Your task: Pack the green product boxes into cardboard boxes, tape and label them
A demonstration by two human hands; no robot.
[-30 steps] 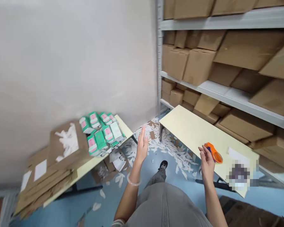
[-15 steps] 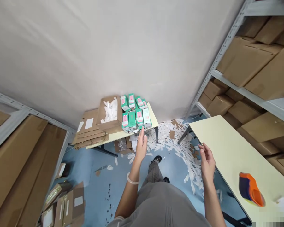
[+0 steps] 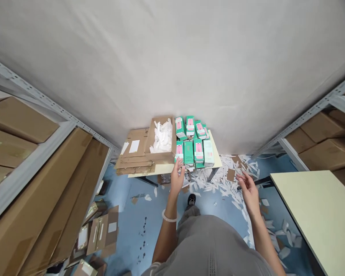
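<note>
My left hand [image 3: 177,177] is open and holds nothing, in front of a low table [image 3: 217,153] by the wall. Just past its fingertips stand green-and-pink boxes [image 3: 189,153], several of them grouped in two rows. A brown carton [image 3: 160,156] full of white paper strips [image 3: 162,136] sits left of the boxes. Flattened cardboard [image 3: 136,145] is piled at that table's left end. My right hand [image 3: 248,191] is also open, its fingers apart and loosely bent, in the air above the littered floor and touching nothing.
A pale table [image 3: 316,203] stands at my right. White scraps [image 3: 212,182] cover the floor below the far table. Shelving with large cartons [image 3: 46,207] rises on the left, and more cartons [image 3: 327,153] fill the right rack. Opened boxes [image 3: 103,232] lie on the floor at left.
My view has swung right to left, so the table with the green boxes now sits more central. The orange object on the right table has left view. Both hands stay open.
</note>
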